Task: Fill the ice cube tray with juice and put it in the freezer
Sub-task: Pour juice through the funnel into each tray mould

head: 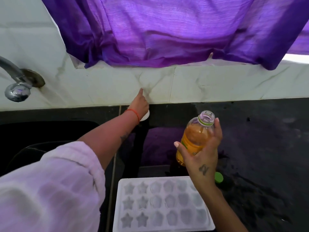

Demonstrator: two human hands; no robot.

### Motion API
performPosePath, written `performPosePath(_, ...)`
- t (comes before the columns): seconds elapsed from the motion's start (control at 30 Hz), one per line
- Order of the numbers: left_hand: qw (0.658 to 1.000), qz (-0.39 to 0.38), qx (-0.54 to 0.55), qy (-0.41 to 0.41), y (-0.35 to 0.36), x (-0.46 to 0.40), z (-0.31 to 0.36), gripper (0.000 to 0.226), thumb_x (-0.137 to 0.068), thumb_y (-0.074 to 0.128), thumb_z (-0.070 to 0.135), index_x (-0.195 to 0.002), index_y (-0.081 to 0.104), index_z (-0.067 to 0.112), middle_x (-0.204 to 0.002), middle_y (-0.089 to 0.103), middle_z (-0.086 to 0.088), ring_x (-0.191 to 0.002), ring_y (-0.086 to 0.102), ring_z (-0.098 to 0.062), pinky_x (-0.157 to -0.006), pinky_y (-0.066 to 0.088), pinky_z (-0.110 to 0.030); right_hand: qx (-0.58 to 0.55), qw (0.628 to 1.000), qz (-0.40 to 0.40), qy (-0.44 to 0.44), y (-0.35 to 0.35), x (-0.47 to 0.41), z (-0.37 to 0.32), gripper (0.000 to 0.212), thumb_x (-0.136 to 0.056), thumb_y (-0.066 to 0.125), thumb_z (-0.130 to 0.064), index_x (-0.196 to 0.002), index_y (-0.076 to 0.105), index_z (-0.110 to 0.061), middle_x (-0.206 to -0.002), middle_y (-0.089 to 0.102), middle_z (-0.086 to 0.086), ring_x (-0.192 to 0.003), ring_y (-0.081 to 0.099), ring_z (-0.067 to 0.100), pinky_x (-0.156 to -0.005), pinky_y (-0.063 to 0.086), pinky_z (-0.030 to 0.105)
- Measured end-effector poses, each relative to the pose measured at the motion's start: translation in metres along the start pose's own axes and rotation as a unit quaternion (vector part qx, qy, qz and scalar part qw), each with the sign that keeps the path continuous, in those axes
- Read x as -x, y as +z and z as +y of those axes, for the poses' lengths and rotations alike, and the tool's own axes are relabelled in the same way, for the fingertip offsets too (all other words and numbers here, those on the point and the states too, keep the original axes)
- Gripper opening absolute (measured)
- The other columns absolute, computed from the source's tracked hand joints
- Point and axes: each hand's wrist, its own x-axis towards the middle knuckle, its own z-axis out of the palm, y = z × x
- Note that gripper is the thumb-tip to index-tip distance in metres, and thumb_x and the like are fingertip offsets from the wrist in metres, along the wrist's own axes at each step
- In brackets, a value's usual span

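A white ice cube tray [160,229] with empty star and round moulds lies on the dark counter at the bottom centre. Just above it my right hand [203,156] grips an uncapped bottle of orange juice [194,138], held upright and slightly tilted. The bottle's green cap [219,177] lies on the counter right of the tray, partly behind my wrist. My left hand [139,104] reaches to the back of the counter against the wall, closed over a small white round object [145,116], with one finger pointing up.
A black sink [41,134] lies to the left, with a metal tap [15,81] on the marble wall above. A purple curtain [167,30] hangs over the window ledge. The dark counter [259,139] stretches to the right, wet in places.
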Motion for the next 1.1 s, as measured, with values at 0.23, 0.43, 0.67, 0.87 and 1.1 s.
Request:
performPosePath(0.23, 0.991, -0.054, 0.123, -0.024, 0.003, 0.010, -0.022, 0.020, -0.093, 0.049, 0.017, -0.111, 0.060, 0.016, -0.115, 0.063, 0.000, -0.106, 0.060, -0.021, -0.094, 0.038, -0.032, 0.000, 0.998, -0.010, 0.057, -0.007, -0.006, 0.010, 0.091, -0.058, 0.087, -0.035, -0.133, 0.034, -0.032, -0.115, 0.046, -0.023, -0.097, 0.047, -0.022, -0.069, 0.037, -0.005)
performPosePath(0.43, 0.740, 0.040, 0.650, -0.165, 0.012, 0.063, -0.032, 0.071, -0.084, 0.066, 0.014, -0.144, 0.028, 0.015, -0.115, 0.062, -0.020, -0.106, 0.058, -0.038, -0.089, 0.043, -0.038, -0.003, 0.997, -0.026, 0.071, -0.009, -0.007, 0.011, 0.085, -0.058, 0.086, -0.036, -0.128, 0.037, -0.031, -0.109, 0.050, -0.018, -0.093, 0.053, 0.002, -0.073, 0.038, 0.008)
performPosePath(0.67, 0.243, 0.107, 0.957, -0.113, -0.002, 0.168, 0.025, 0.093, -0.075, 0.067, -0.011, -0.132, 0.026, 0.050, -0.107, 0.063, -0.003, -0.087, 0.068, -0.019, -0.081, 0.058, -0.037, -0.003, 0.996, -0.055, 0.073, -0.011, -0.007, 0.012, 0.087, -0.059, 0.086, -0.036, -0.128, 0.034, -0.028, -0.115, 0.052, -0.010, -0.101, 0.053, 0.012, -0.080, 0.043, 0.027)
performPosePath(0.87, 0.024, 0.087, 0.988, -0.123, -0.011, 0.223, 0.069, 0.091, -0.063, 0.075, 0.012, -0.134, 0.027, 0.043, -0.094, 0.062, -0.003, -0.076, 0.063, -0.015, -0.085, 0.055, -0.042, 0.015, 0.994, -0.089, 0.063, -0.016, -0.007, 0.020, 0.088, -0.059, 0.087, -0.032, -0.129, 0.034, -0.021, -0.115, 0.052, -0.005, -0.099, 0.051, 0.012, -0.080, 0.042, 0.026)
performPosePath(1.1, 0.113, 0.109, 0.965, -0.212, -0.019, 0.245, 0.086, 0.075, -0.071, 0.074, 0.025, -0.131, 0.029, 0.024, -0.119, 0.059, -0.007, -0.095, 0.069, -0.023, -0.079, 0.055, -0.031, 0.042, 0.992, -0.097, 0.064, -0.017, -0.011, 0.021, 0.087, -0.061, 0.085, -0.035, -0.129, 0.034, -0.017, -0.123, 0.055, 0.005, -0.100, 0.049, 0.013, -0.083, 0.043, 0.027)
